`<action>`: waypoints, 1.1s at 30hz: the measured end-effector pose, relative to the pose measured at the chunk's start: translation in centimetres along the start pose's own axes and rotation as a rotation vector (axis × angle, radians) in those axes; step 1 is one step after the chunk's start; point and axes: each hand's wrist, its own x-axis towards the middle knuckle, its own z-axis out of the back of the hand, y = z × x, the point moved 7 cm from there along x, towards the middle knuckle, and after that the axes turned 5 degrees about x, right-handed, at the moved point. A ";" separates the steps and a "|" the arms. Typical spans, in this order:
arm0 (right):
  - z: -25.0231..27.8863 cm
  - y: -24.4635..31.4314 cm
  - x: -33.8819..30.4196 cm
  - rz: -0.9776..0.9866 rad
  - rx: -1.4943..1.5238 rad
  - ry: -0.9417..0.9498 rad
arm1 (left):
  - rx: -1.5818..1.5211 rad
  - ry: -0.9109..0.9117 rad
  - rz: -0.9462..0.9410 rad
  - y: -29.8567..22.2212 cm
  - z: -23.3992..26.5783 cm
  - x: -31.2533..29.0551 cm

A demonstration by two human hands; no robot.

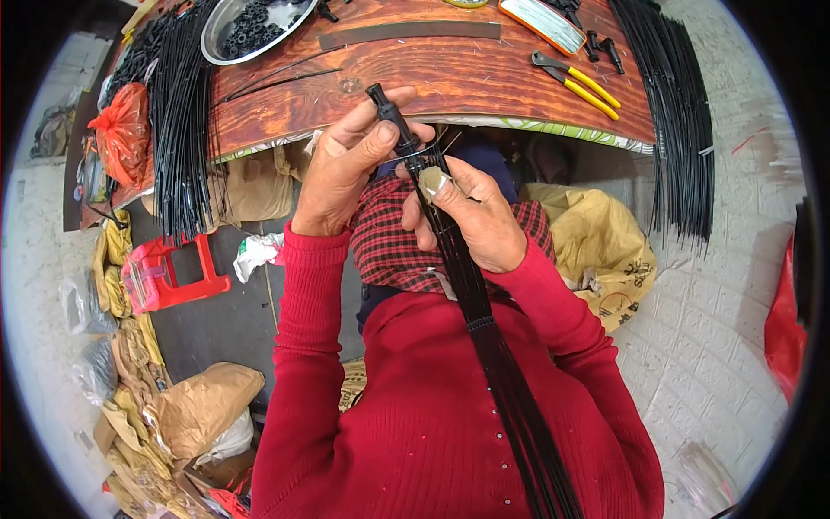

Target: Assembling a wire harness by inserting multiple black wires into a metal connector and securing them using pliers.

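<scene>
Both hands work just in front of the near edge of the wooden bench [363,78], over the person's lap. The left hand [341,169] is closed round a short black plastic handle piece [391,117], thumb and forefinger pinching its lower part while the knobbed top pokes up past the fingertips toward the bench edge. The right hand [474,212] sits just beside and below it, fingers curled shut round a bundle of thin black rods [484,337]; its thumb, which seems to wear a pale covering, presses on the bundle near the top.

The long axis is what matters here: the bundle runs from the handle piece at upper left down across the red sweater to the lower right, and the handle piece lies nearly in line with it, at its upper end. The two hands nearly touch where rod ends meet the handle piece; whether the rods are already seated inside it cannot be told.

The rods look stiff, glossy and smooth, tightly packed and banded partway down. More of the same black rods [181,130] hang in sheaves over the bench's left and right ends. Yellow-handled pliers [575,82] lie toward the bench's right side, and a metal bowl of small black parts [251,26] stands at its far left.
</scene>
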 end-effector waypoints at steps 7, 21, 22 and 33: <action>-0.2 -0.1 0.0 -0.001 -0.019 0.012 | 0.080 -0.026 -0.043 -0.4 0.0 -0.3; -0.4 -0.3 0.0 -0.026 0.024 0.038 | 0.077 -0.008 -0.014 0.6 0.5 -0.4; -0.4 -0.2 -0.1 -0.024 0.034 0.034 | 0.068 -0.014 -0.012 0.6 0.4 -0.4; -1.0 0.3 -0.6 0.031 0.031 0.084 | 0.095 0.011 0.047 -1.6 -0.5 -2.0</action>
